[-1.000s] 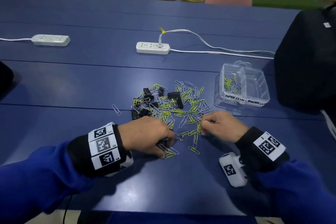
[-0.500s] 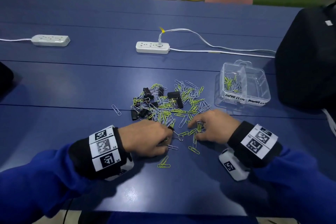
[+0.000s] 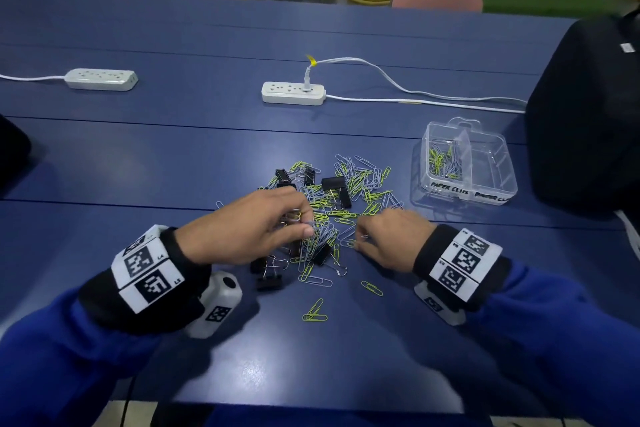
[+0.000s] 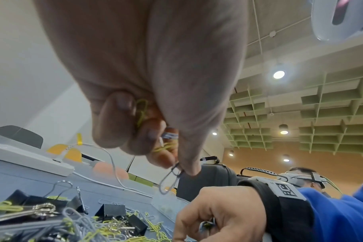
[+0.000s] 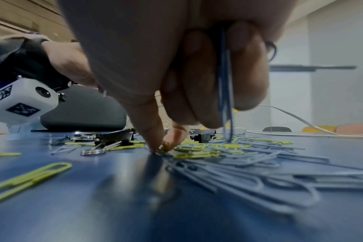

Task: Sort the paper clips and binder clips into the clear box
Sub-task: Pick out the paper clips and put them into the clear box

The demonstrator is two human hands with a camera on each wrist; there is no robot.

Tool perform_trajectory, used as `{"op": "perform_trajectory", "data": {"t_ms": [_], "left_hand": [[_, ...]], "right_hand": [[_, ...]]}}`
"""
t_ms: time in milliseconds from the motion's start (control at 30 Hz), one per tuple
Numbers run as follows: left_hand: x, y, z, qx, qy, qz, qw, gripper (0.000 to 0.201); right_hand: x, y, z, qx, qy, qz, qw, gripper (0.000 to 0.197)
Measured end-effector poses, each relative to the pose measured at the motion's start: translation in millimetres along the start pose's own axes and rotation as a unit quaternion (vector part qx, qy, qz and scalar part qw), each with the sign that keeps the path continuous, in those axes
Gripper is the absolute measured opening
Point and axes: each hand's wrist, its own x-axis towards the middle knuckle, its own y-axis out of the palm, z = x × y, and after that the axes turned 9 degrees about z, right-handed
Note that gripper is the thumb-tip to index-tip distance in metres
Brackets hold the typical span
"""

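Note:
A heap of yellow and grey paper clips [image 3: 349,198] mixed with black binder clips [image 3: 333,183] lies mid-table. My left hand [image 3: 301,224] hovers over the heap's near left side, fingers curled round several paper clips [image 4: 168,142], one grey clip dangling from the thumb and fingertip. My right hand [image 3: 360,239] sits at the heap's near right edge; thumb and forefinger pinch a yellow clip [image 5: 162,149] on the table while the curled fingers hold grey clips [image 5: 225,91]. The clear box [image 3: 485,184] stands to the right, with paper clips in its left compartment.
Loose clips [image 3: 314,313] lie nearer me on the blue table [image 3: 173,166]. Two white power strips [image 3: 293,93] [image 3: 101,79] with cables lie farther back. A black bag [image 3: 588,114] stands right of the box. Chairs line the far edge.
My left hand has lifted and moved forward and right over the heap, carrying clips. The right hand has slid slightly left along the heap's near edge. More binder clips show near my left hand.

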Motion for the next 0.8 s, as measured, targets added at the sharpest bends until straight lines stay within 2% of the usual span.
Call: {"op": "perform_trajectory", "data": {"t_ms": [200, 300, 367, 467, 533, 633, 700, 800], "left_hand": [[-4.2, 0.6, 0.9, 0.013, -0.027, -0.026, 0.999, 0.013], [-3.8, 1.1, 3.0, 0.016, -0.025, -0.042, 0.999, 0.018], [-4.3, 1.9, 6.1, 0.016, -0.035, -0.046, 0.998, 0.02], [-3.9, 1.7, 10.5, 0.016, -0.042, -0.051, 0.998, 0.02], [-3.4, -0.5, 11.4, 0.012, -0.037, -0.057, 0.998, 0.02], [-1.0, -5.0, 11.7, 0.004, -0.035, -0.061, 0.998, 0.021], [3.2, -8.0, 10.2, 0.008, -0.031, -0.059, 0.998, 0.021], [15.6, -13.8, 1.4, 0.024, -0.026, -0.049, 0.998, 0.021]], "right_hand": [[1.6, -3.1, 10.5, -0.075, -0.01, 0.002, 0.997, 0.026], [6.5, -6.7, 11.8, -0.08, -0.009, 0.014, 0.997, 0.028], [10.3, -9.4, 7.8, -0.046, 0.007, 0.032, 0.998, 0.027], [11.4, -16.6, -4.6, 0.094, 0.04, 0.043, 0.994, 0.02], [7.9, -28.3, -18.1, 0.199, 0.068, 0.012, 0.978, 0.017], [-0.5, -51.2, -50.0, 0.328, 0.108, -0.09, 0.934, 0.015], [-6.3, -66.0, -74.4, 0.366, 0.14, -0.141, 0.909, 0.017], [-10.1, -77.9, -111.6, 0.364, 0.213, -0.173, 0.89, 0.023]]}}
